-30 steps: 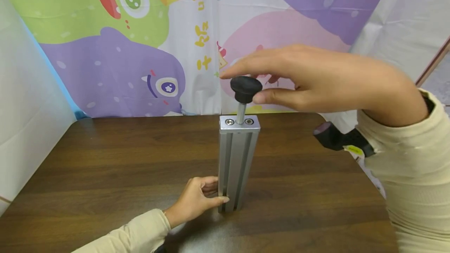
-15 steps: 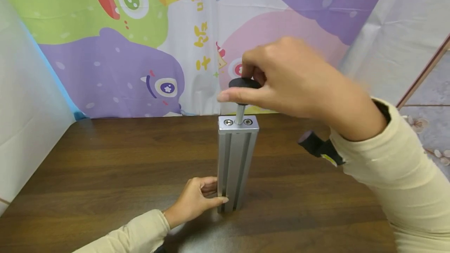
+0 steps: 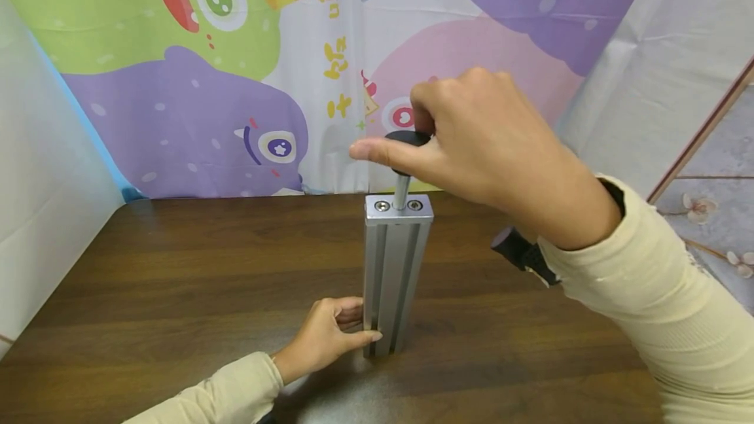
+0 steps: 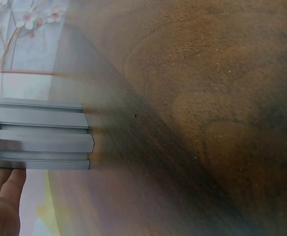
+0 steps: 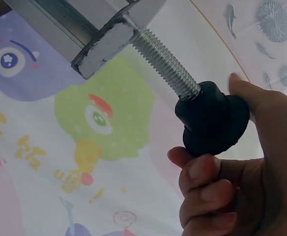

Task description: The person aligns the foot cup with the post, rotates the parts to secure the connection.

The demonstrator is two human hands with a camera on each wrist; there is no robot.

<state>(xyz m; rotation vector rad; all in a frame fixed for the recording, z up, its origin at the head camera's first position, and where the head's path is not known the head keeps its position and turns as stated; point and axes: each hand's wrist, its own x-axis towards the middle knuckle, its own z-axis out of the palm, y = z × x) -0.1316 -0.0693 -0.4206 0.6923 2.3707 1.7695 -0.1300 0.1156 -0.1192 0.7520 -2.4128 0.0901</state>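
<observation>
- So there's a slotted aluminum extrusion (image 3: 393, 280) standing upright on the wood-grain table (image 3: 177, 280), roughly midway between the left and right edges and well clear of the back edge.
- Left hand (image 3: 326, 332) has it gripped down low, thumb on the front face, fingers round the side.
- Up top there's a metal end plate (image 3: 398, 216) with two bolts (image 3: 415, 205), and a threaded rod (image 5: 165, 64) sticking up between them.
- Rod's capped by a black leveling foot (image 5: 212, 120); right hand (image 3: 489, 142) has that pinched between thumb and curled fingers.
- Cartoon-print backdrop (image 3: 235, 103) hangs behind the table's back edge.
</observation>
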